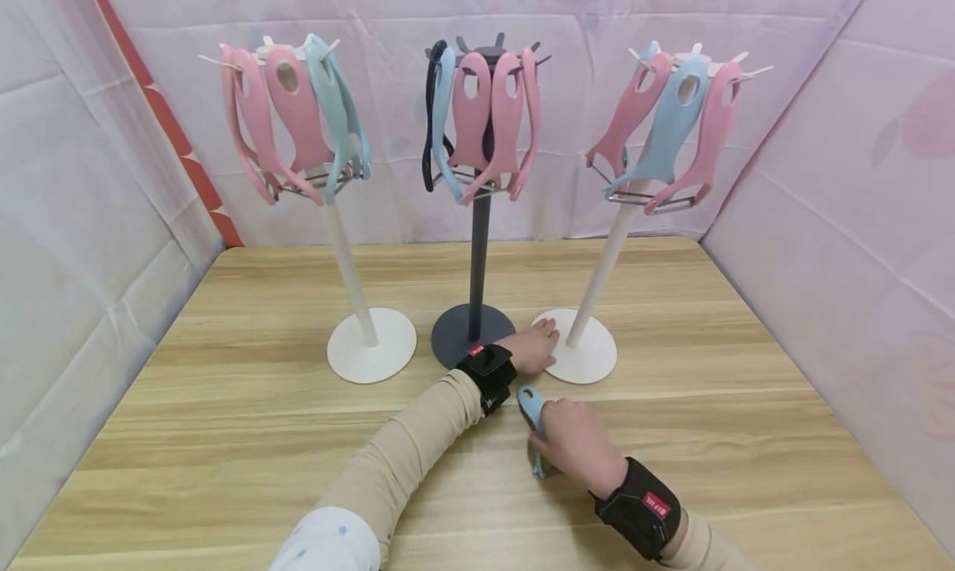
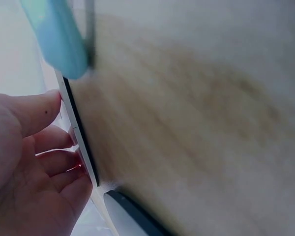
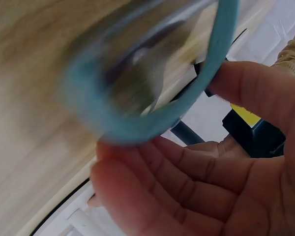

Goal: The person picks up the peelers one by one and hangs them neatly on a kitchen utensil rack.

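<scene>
My right hand (image 1: pixel 578 442) grips a light blue peeler (image 1: pixel 530 399) low over the front middle of the table, handle end towards the stands. In the right wrist view thumb and fingers (image 3: pixel 132 187) hold the peeler's blue frame (image 3: pixel 142 129), and its metal blade (image 3: pixel 137 56) shows blurred. My left hand (image 1: pixel 533 345) rests with fairly straight fingers on the round base (image 1: pixel 589 364) of the right white stand. In the left wrist view its thumb (image 2: pixel 37 110) and fingertips touch that base, and the blue peeler handle (image 2: pixel 59 42) hangs nearby.
On the right white stand hang pink and blue peelers (image 1: pixel 675 123). A dark grey stand (image 1: pixel 480 248) in the middle and another white stand (image 1: pixel 346 264) at left carry several pink, blue and black peelers. Pale cloth (image 1: pixel 395 215) surrounds the wooden table (image 1: pixel 246 389).
</scene>
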Motion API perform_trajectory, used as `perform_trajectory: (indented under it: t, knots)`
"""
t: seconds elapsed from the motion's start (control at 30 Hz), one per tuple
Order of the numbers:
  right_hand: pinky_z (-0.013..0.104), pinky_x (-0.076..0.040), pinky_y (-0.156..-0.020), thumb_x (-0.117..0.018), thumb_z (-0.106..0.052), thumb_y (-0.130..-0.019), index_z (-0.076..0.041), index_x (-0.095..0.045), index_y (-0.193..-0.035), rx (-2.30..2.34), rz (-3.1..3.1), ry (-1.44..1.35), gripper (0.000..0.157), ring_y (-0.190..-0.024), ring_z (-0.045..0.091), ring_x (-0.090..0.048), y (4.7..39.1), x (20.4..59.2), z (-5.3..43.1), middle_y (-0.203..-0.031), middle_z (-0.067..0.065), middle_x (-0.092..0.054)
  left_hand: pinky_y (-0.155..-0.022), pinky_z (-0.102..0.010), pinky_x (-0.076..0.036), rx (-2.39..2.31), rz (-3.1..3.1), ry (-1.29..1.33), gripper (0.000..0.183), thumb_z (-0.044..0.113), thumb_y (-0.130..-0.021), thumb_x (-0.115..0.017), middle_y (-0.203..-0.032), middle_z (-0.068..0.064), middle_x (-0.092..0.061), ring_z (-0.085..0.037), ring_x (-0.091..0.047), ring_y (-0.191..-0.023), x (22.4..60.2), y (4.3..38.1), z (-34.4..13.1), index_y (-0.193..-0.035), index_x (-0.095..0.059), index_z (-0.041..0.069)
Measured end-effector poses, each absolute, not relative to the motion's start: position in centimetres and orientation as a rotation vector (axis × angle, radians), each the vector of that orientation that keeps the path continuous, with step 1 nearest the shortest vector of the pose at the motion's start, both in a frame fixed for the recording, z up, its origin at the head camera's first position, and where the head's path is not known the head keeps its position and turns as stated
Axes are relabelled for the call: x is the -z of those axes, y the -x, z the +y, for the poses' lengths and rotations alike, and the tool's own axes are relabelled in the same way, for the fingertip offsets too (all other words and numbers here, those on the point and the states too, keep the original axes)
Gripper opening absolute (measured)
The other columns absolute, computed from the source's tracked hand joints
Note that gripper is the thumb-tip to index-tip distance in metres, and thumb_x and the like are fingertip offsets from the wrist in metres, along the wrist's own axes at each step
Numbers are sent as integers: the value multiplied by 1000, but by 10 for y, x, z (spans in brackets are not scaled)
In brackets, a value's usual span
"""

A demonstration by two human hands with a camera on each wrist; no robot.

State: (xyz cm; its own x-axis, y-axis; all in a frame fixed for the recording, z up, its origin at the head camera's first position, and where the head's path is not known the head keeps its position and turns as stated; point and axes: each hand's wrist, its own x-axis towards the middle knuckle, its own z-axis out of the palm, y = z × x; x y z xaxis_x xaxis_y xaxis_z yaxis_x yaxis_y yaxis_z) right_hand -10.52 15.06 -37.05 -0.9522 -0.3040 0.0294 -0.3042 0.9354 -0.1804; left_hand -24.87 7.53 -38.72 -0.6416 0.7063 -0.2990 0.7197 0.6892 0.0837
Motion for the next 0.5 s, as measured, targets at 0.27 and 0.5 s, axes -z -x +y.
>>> perform_trajectory:
  t: [0.27, 0.5]
  knots:
    - [28, -32, -41, -74, -14, -64, -9, -45, -57, -263, -3120, -465, 30, -46, 14, -39, 102, 362, 160, -52, -1, -39, -109, -24, -10, 60, 2604, -1131, 54, 29, -98, -38, -150, -14, -13, -21, -11, -137, 387, 249, 75, -143, -24, 1]
    - [27, -33, -43, -74, -13, -66, -7, -49, -64, -321, -3120, -470, 26, -50, 14, -41, 100, 346, 177, -55, -1, -41, -109, -24, -12, 44, 2618, -1138, 54, 28, -98, -40, -150, -15, -15, -22, -13, -137, 387, 247, 75, -142, -26, 1]
